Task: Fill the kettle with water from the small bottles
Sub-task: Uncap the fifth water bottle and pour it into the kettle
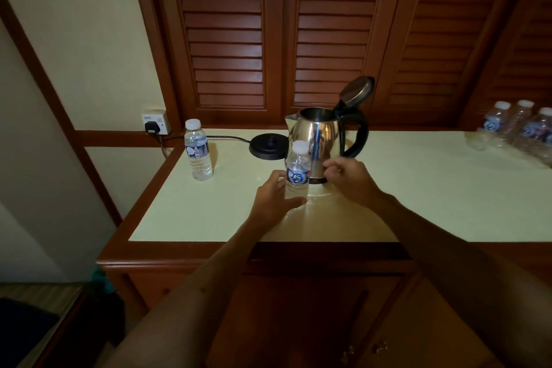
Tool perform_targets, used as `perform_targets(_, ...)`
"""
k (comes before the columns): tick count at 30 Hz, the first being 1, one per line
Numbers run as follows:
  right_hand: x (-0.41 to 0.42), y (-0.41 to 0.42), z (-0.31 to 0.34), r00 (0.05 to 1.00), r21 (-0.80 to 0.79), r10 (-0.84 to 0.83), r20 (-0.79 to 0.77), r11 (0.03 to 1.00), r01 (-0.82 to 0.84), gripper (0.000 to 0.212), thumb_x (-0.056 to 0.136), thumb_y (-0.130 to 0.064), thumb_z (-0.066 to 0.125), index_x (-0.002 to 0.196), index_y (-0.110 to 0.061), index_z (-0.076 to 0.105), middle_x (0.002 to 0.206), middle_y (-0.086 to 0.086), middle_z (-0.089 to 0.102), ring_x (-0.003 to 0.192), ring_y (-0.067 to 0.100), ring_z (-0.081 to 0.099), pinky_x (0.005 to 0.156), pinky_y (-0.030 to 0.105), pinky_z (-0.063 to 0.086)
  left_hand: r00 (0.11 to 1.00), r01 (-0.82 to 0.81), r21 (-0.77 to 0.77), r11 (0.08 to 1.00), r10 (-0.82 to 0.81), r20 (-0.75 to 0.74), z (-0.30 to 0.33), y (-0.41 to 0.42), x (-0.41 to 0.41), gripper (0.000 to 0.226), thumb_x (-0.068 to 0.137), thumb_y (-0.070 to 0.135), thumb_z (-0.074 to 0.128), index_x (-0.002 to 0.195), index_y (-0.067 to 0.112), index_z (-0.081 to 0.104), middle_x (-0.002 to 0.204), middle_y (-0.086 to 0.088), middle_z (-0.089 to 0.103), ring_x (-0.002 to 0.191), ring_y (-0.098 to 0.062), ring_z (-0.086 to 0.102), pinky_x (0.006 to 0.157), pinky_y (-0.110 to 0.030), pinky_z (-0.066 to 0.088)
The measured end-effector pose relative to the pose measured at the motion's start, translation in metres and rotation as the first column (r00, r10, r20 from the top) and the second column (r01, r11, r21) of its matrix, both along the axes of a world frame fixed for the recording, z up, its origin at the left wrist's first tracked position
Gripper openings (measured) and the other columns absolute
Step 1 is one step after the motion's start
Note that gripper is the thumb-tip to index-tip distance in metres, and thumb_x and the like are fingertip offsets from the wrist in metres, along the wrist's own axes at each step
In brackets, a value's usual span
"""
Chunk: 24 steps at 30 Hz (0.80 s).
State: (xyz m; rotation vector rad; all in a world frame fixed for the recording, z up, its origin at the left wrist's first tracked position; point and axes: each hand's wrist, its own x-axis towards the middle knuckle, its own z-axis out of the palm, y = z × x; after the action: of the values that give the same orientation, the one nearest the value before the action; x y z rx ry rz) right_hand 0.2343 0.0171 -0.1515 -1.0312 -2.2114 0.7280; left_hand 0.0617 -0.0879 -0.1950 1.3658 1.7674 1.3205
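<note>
A steel kettle (321, 136) with a black handle stands on the pale counter (418, 188), its lid (357, 91) tipped open. In front of it stands a small capped water bottle (297, 169) with a blue label. My left hand (274, 199) wraps around the lower part of this bottle. My right hand (348, 178) hovers just right of the bottle, near the kettle's base, fingers loosely curled and holding nothing. A second capped full bottle (197, 149) stands apart at the counter's left.
The kettle's black power base (268, 146) sits left of the kettle, its cord running to a wall socket (155, 122). Several capped bottles (519, 128) stand at the far right edge. Louvered wooden doors rise behind the counter; drawers lie below.
</note>
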Motion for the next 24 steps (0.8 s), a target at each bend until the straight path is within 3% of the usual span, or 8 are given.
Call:
perform_targets(3,-0.013,-0.007,0.032,0.99,0.128,0.061,-0.128,0.991,-0.045,0.018,0.096,-0.013,0.051,0.101,-0.008,0.068,0.091,0.007,0.068,0.085,0.016,0.063,0.076,0.031,0.051,1.0,-0.006,0.0,1.0,0.006,0.023,-0.004,0.002,-0.001,0.063,0.07,0.017,0.09,0.122,0.017,0.055,0.126,-0.003,0.068,0.113,-0.016,0.066,0.1,-0.031,0.052)
perform_targets(5,-0.022,-0.012,0.056,0.98,0.173,0.131,-0.151,0.979,-0.105,0.018,0.097,-0.018,0.052,0.094,-0.009,0.068,0.083,0.007,0.067,0.078,0.017,0.063,0.072,0.033,0.051,1.0,0.002,-0.009,1.0,-0.002,0.014,-0.004,0.002,-0.002,0.067,0.07,0.019,0.089,0.128,0.016,0.056,0.128,-0.002,0.067,0.114,-0.016,0.065,0.1,-0.029,0.051)
perform_targets(8,-0.031,-0.017,0.081,0.968,0.191,0.251,0.02,0.949,-0.25,0.018,0.091,-0.033,0.062,0.091,-0.017,0.07,0.078,-0.002,0.066,0.071,0.011,0.061,0.065,0.028,0.047,1.0,0.017,-0.021,1.0,-0.017,-0.019,-0.002,0.002,-0.003,0.072,0.072,0.023,0.088,0.136,0.015,0.055,0.13,-0.001,0.066,0.116,-0.016,0.065,0.102,-0.03,0.051)
perform_targets(11,-0.038,-0.016,0.089,0.937,0.208,0.245,0.249,0.931,-0.299,0.03,0.082,-0.045,0.071,0.093,-0.018,0.07,0.08,-0.007,0.064,0.075,0.006,0.06,0.068,0.029,0.05,0.999,0.026,-0.028,0.999,-0.027,-0.04,0.0,0.001,-0.003,0.069,0.074,0.024,0.086,0.136,0.016,0.057,0.13,-0.001,0.066,0.116,-0.018,0.065,0.104,-0.033,0.05)
perform_targets(17,-0.043,-0.012,0.099,0.884,0.201,0.258,0.39,0.913,-0.355,0.023,0.085,-0.036,0.07,0.088,-0.013,0.068,0.086,0.002,0.065,0.081,0.015,0.06,0.072,0.038,0.051,0.999,0.045,-0.036,0.998,-0.046,-0.017,0.002,0.002,-0.006,0.059,0.074,0.021,0.086,0.129,0.019,0.065,0.121,0.0,0.071,0.108,-0.015,0.068,0.104,-0.036,0.05)
perform_targets(20,-0.043,-0.014,0.099,0.867,0.203,0.279,0.413,0.9,-0.386,0.013,0.087,-0.027,0.067,0.086,-0.014,0.066,0.09,0.001,0.062,0.084,0.014,0.057,0.074,0.035,0.046,0.999,0.049,-0.046,0.998,-0.048,0.017,0.002,0.002,-0.006,0.057,0.074,0.019,0.086,0.127,0.018,0.066,0.119,0.0,0.072,0.103,-0.012,0.069,0.094,-0.024,0.052)
perform_targets(22,-0.041,-0.015,0.098,0.858,0.211,0.286,0.427,0.891,-0.402,0.013,0.088,-0.019,0.065,0.098,-0.012,0.068,0.103,0.003,0.064,0.095,0.015,0.056,0.082,0.037,0.046,0.998,0.052,-0.041,0.998,-0.051,0.039,0.002,0.001,-0.007,0.057,0.074,0.016,0.086,0.127,0.018,0.066,0.119,0.001,0.072,0.097,-0.008,0.069,0.078,-0.007,0.049)
perform_targets(24,-0.038,-0.016,0.1,0.85,0.2,0.299,0.433,0.888,-0.414,0.027,0.09,-0.011,0.061,0.116,-0.015,0.068,0.119,0.002,0.064,0.097,0.005,0.054,0.082,0.029,0.042,0.997,0.053,-0.031,0.998,-0.051,0.064,0.002,0.001,-0.007,0.058,0.074,0.013,0.085,0.128,0.016,0.065,0.118,0.003,0.072,0.095,-0.006,0.068,0.069,-0.002,0.048)
